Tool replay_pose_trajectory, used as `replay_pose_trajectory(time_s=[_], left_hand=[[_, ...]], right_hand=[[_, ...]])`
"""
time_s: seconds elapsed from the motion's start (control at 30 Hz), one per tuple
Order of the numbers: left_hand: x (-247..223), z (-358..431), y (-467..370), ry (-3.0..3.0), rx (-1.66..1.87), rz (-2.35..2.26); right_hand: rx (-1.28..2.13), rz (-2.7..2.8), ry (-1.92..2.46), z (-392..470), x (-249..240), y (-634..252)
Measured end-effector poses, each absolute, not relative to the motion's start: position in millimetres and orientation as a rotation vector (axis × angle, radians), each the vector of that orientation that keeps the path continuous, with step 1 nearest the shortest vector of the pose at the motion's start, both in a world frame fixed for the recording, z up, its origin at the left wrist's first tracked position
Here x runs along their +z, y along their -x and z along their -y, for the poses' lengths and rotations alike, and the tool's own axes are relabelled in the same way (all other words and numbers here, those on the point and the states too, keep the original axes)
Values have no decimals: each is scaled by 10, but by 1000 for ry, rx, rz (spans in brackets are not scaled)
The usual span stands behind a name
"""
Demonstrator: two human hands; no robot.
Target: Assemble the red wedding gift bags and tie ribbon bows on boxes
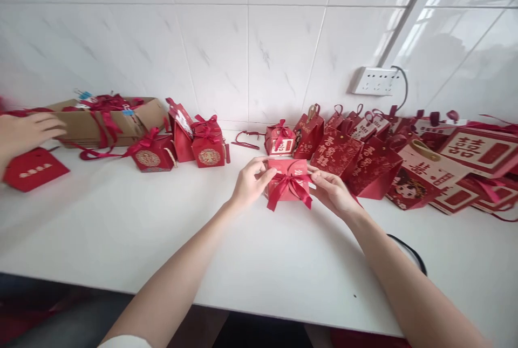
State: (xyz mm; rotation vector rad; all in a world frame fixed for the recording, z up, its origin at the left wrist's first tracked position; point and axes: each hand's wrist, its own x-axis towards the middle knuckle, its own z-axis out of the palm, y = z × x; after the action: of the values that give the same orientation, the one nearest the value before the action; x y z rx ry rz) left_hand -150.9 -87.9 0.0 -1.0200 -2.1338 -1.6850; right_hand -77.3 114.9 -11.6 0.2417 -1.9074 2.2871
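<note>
A small red gift box (299, 166) with a dark red ribbon bow (288, 182) across its front stands on the white table, between my two hands. My left hand (251, 179) pinches the box's left side, thumb at the ribbon. On the right side, my right hand (329, 189) grips the box with thumb and fingers near the bow's right loop. Just behind it sits another gift box (279, 140) with a cream label and a bow. The box's back and my fingertips behind it are hidden.
Many red gift boxes (374, 167) crowd the right side. At left are more bowed boxes (208, 145), a cardboard carton (76, 129) of ribbons and a flat red tag-shaped piece (36, 170) beside another person's hand (30, 132). A black cable (413, 253) lies right; a socket strip (374, 81) is on the wall.
</note>
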Motion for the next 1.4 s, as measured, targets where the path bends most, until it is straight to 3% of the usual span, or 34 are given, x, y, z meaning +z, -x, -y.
replay_pose_trajectory(time_s=[0.23,0.73,1.17,1.4], left_hand=[[52,905,1542,977,-1714,2215],[-99,751,1504,411,-2513,2045],[-36,769,1489,228,-2611,2119],[-76,774,1528,246,-2643,2109]], right_hand=[[2342,1869,-197,-1128,-190,811],[2531,1701,95,-955,-118,800],[2352,2147,-260,-1032,-24,732],[1837,2592,-271,-1139,50,690]])
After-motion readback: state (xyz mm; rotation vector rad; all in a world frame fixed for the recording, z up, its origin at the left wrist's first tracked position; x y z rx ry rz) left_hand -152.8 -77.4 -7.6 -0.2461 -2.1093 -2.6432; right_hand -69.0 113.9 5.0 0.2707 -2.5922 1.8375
